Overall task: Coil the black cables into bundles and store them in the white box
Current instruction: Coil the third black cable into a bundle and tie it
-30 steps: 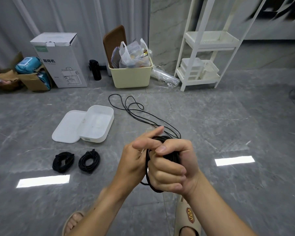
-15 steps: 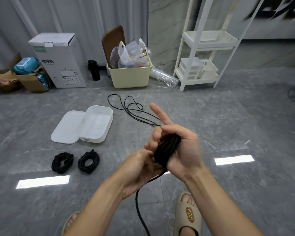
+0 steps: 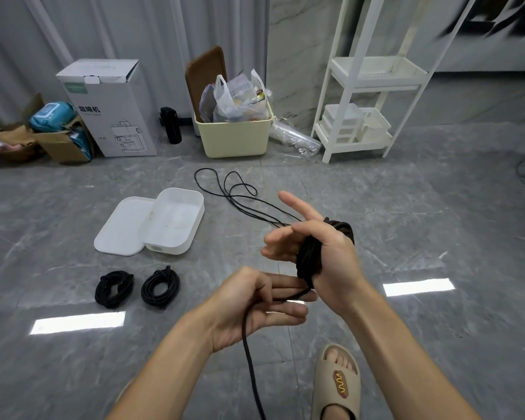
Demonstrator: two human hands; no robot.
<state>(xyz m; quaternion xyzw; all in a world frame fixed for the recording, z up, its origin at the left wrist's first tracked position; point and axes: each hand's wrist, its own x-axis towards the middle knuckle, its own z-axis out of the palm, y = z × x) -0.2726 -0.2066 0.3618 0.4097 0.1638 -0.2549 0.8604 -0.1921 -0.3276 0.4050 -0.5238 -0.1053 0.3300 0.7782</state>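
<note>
Head view: I see my right hand (image 3: 325,253) wrapped in a black cable coil (image 3: 311,253), index finger extended; my left hand (image 3: 255,307) below pinches its trailing strand. White box (image 3: 173,221) lies far left.

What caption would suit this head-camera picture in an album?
Right hand wound with a black cable coil, left hand feeding the loose strand; two finished bundles beside an open white box.

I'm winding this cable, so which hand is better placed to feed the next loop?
Left. The left hand already pinches the loose strand, while the right hand is occupied, wrapped in the coil.
</note>
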